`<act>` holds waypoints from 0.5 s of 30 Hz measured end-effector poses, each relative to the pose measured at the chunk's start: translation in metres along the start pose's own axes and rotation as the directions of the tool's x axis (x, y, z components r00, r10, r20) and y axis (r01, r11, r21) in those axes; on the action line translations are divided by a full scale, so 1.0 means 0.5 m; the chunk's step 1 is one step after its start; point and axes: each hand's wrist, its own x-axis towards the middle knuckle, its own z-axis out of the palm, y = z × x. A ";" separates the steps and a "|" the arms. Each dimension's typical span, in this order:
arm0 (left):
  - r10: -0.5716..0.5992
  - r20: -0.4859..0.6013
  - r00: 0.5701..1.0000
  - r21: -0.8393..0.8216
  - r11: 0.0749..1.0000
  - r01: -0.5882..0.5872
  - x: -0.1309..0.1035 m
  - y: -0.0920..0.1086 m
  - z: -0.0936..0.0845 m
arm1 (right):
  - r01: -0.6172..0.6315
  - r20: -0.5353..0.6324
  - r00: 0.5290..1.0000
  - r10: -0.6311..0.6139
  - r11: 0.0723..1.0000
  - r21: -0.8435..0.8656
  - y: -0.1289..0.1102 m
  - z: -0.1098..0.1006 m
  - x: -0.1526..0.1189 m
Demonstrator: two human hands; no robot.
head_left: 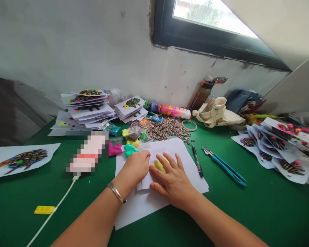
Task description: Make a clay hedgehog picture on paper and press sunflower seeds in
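My right hand point(173, 181) lies with its fingers spread over a flattened lump of yellow clay point(160, 165), which shows between the fingers. The clay rests on a small stack of white paper point(130, 212) on the green table. Just to the left, my left hand point(137, 166) is closed at the paper, fingers curled and thumb side toward the clay. Whatever those fingers hold, if anything, is hidden. A silver bracelet point(116, 192) circles my left wrist. Bags of teal clay point(130, 150) and magenta clay point(115, 147) sit just beyond my left hand.
A black pen point(197, 161) and a blue-handled tool with a metal tip point(225, 167) lie to the right. Striped sunflower seeds point(167, 128) are heaped behind. Stacks of seed pictures point(92, 113) stand left and right. A white cable point(54, 211) runs from a blurred device point(89, 152).
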 end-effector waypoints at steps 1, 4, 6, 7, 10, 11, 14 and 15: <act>0.000 -0.002 1.000 -0.003 1.000 0.000 0.000 -0.001 0.001 | -0.001 -0.005 1.000 0.001 1.000 -0.002 0.000 0.001 -0.001; -0.002 0.000 1.000 -0.013 1.000 0.002 0.001 -0.005 0.003 | 0.016 -0.007 1.000 -0.016 1.000 -0.002 0.002 0.001 -0.003; -0.007 -0.004 1.000 -0.016 1.000 0.007 0.000 -0.007 0.005 | 0.017 -0.004 1.000 -0.017 1.000 0.003 0.005 0.000 -0.005; -0.008 -0.007 1.000 -0.018 1.000 0.008 0.000 -0.007 0.005 | 0.006 -0.009 1.000 -0.006 1.000 0.003 0.007 -0.001 -0.006; -0.005 -0.003 1.000 -0.019 1.000 0.005 0.000 -0.005 0.005 | -0.041 -0.035 0.999 0.041 0.999 -0.003 0.014 -0.002 -0.009; -0.007 0.001 1.000 -0.017 1.000 0.007 0.001 -0.003 0.004 | -0.048 -0.032 0.998 0.048 0.999 -0.002 0.016 -0.002 -0.010; -0.025 0.017 1.000 -0.004 1.000 0.025 0.002 0.003 0.000 | -0.075 -0.030 0.997 0.075 0.997 0.004 0.018 -0.001 -0.008; -0.031 0.021 0.999 0.002 1.000 0.031 0.003 0.005 -0.002 | -0.089 -0.036 0.995 0.089 0.996 0.004 0.018 0.000 -0.006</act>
